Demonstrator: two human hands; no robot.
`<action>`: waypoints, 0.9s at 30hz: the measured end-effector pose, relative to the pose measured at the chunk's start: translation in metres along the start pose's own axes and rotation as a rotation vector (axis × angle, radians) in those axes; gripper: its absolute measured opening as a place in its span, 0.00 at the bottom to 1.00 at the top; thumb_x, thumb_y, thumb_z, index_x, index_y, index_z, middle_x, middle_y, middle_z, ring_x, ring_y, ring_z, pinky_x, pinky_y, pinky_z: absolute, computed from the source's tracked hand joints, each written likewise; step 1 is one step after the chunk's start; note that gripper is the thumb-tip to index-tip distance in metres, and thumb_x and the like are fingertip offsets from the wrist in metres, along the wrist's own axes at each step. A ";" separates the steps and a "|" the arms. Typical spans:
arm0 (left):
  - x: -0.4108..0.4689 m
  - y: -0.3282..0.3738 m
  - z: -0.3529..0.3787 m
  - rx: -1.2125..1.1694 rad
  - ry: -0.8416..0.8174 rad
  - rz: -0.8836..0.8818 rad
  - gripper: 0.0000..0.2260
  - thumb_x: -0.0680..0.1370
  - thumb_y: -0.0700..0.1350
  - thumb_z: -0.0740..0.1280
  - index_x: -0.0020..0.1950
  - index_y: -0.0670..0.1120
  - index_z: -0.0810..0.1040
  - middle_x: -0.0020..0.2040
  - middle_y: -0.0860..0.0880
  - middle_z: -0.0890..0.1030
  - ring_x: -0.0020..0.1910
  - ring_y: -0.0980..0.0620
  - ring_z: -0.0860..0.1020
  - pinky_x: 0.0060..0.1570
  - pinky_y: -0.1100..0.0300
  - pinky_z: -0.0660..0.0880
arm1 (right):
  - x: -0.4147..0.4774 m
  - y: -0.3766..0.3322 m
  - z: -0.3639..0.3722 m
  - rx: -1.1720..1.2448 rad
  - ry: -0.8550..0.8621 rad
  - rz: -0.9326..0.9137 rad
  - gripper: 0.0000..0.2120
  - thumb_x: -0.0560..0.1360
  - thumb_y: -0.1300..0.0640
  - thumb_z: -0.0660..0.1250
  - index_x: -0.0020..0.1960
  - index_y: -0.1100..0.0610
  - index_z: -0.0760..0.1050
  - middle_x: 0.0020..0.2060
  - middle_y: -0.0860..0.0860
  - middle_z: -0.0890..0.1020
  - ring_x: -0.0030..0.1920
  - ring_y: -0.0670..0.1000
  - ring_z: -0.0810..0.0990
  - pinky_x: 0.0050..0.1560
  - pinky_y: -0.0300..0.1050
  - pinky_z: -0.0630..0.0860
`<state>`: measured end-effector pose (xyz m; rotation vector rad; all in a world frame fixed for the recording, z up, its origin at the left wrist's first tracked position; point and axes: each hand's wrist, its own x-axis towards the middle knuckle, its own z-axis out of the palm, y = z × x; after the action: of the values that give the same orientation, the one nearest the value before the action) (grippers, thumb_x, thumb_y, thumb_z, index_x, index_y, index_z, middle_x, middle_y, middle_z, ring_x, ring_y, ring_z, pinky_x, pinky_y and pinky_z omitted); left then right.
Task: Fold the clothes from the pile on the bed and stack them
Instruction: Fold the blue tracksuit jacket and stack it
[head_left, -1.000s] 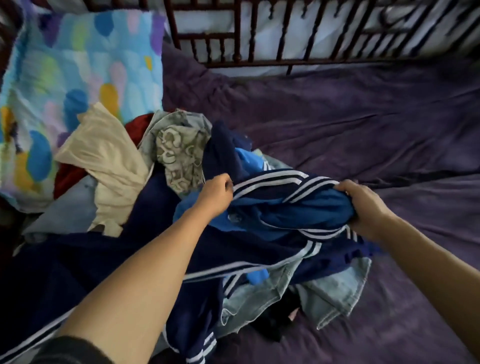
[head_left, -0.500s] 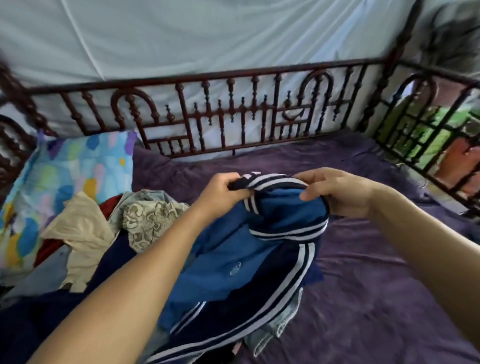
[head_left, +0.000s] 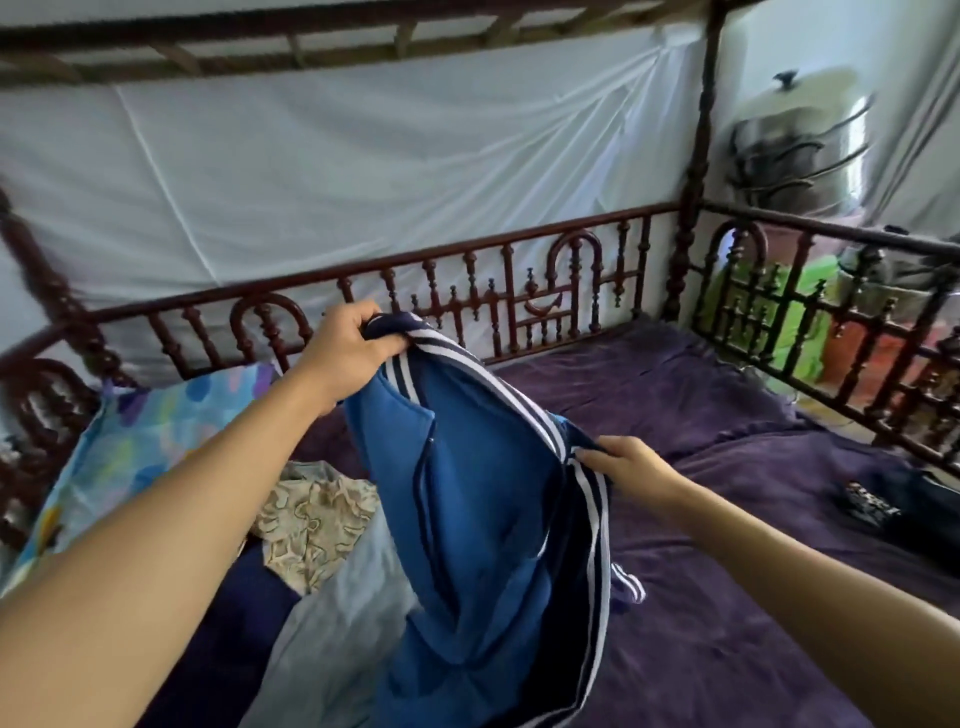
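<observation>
the left hand (head_left: 347, 349) was raised and clamped on the top edge of a blue jacket (head_left: 483, 525), its fingers curled over the navy band with white stripes. the right hand (head_left: 631, 470) sat lower and further right, pinching the same striped band where it ran down the garment's side. between the two hands the jacket hung open and lifted above the bed, its lighter blue lining facing the camera, its lower part trailing down toward the near edge. under and left of it lay the pile of clothes (head_left: 317, 566): a beige patterned piece (head_left: 311, 519), a pale grey-blue one, and dark navy cloth nearest the left side. a pillow (head_left: 156, 431) printed with coloured blotches leaned at the bed's far left corner against the carved wooden rail (head_left: 467, 291). the purple bedspread (head_left: 727, 597) lay bare across the right half, with a small dark object (head_left: 872, 506), too blurred to name, close to the right edge. white netting (head_left: 363, 171) hung behind the rail.
</observation>
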<state>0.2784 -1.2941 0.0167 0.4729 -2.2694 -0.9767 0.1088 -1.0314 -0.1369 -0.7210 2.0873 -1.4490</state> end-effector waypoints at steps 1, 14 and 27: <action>-0.005 -0.003 -0.007 0.008 -0.025 -0.002 0.11 0.73 0.39 0.72 0.36 0.42 0.70 0.32 0.48 0.69 0.33 0.53 0.68 0.36 0.57 0.62 | -0.001 -0.013 -0.002 0.021 0.070 -0.018 0.15 0.77 0.55 0.67 0.45 0.69 0.76 0.35 0.54 0.78 0.37 0.52 0.75 0.40 0.49 0.71; 0.001 -0.041 -0.064 0.052 -0.301 0.032 0.06 0.65 0.49 0.78 0.36 0.49 0.83 0.30 0.56 0.82 0.30 0.64 0.75 0.36 0.65 0.70 | -0.077 -0.140 -0.036 -0.357 -0.142 -0.022 0.15 0.67 0.52 0.78 0.49 0.58 0.81 0.43 0.52 0.85 0.43 0.50 0.84 0.47 0.43 0.80; 0.083 0.034 0.127 0.174 -0.277 0.257 0.09 0.74 0.53 0.69 0.39 0.49 0.78 0.35 0.50 0.79 0.38 0.49 0.77 0.38 0.55 0.72 | -0.061 -0.069 -0.155 -0.526 0.752 -0.030 0.13 0.70 0.45 0.74 0.41 0.55 0.82 0.33 0.51 0.81 0.36 0.52 0.79 0.37 0.47 0.75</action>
<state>0.1299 -1.2496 0.0064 0.1148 -2.5983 -0.7557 0.0609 -0.9054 -0.0179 -0.4050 3.1156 -1.3106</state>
